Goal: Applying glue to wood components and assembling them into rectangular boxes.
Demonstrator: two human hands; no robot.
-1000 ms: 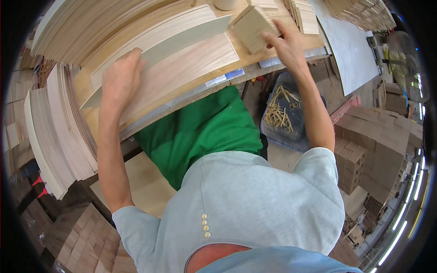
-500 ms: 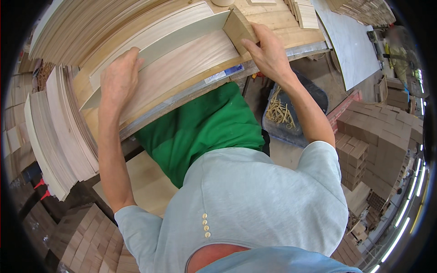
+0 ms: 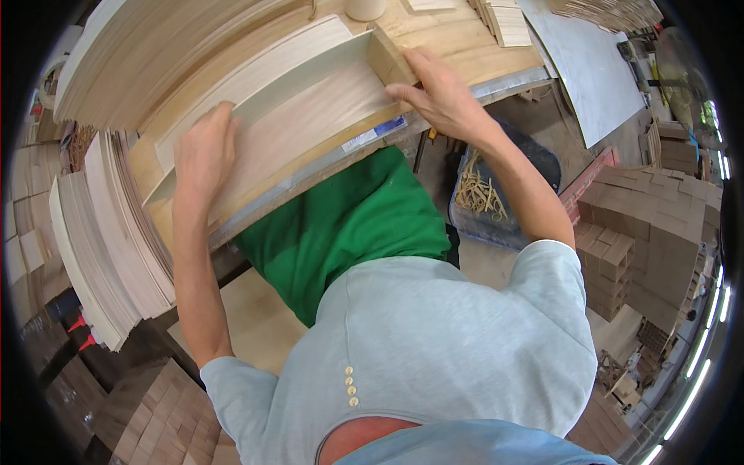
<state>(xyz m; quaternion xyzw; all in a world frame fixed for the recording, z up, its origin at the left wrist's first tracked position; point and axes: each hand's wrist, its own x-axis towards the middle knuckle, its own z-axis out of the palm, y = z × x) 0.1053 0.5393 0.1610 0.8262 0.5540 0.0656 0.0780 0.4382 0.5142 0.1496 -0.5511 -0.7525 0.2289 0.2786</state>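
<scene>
A long pale thin board [image 3: 304, 76] stands on edge along a light wood panel [image 3: 310, 116] lying flat on the bench. At its right end a short wooden block [image 3: 390, 60] sits crosswise, meeting the board at a corner. My left hand [image 3: 204, 155] is closed over the board's upper edge near its left end; the fingertips are partly hidden. With thumb and fingers, my right hand [image 3: 442, 91] grips the block from its outer side.
A tall stack of thin boards [image 3: 155, 70] rises behind the work, and another stack [image 3: 93, 248] stands at left. Below the bench's right side is a plastic bin [image 3: 504, 225] with yellowish strips. A white cup [image 3: 364, 9] stands at the back.
The view has turned slightly, so the bench and my hands appear a little lower and the right hand farther left. Both hands keep their hold on the board and block.
</scene>
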